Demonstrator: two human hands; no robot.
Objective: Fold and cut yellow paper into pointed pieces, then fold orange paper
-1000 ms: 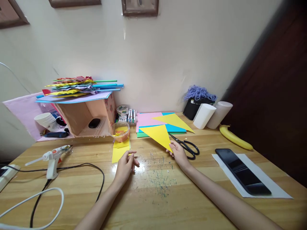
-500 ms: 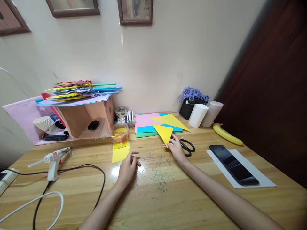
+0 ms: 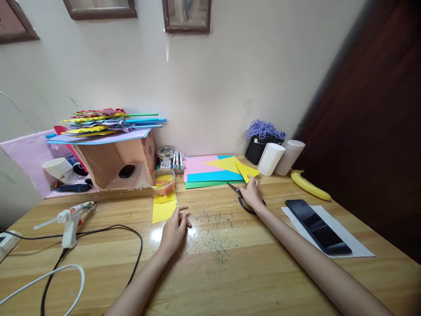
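Note:
My right hand reaches over black scissors and pinches the near corner of a yellow paper triangle. That triangle lies on a stack of pink, blue and green paper sheets, beside another yellow piece. My left hand rests on the wooden table with fingers loosely curled and nothing in it. Just beyond its fingertips lie yellow paper squares.
A clear bowl of paper scraps sits behind the squares. A glue gun with black cord lies at left near a cardboard box topped with coloured paper. A phone on white paper, a banana and two white rolls are at right.
My right hand has carried the yellow triangle away from me and to the right, laying it on the paper stack. The left hand has stayed put.

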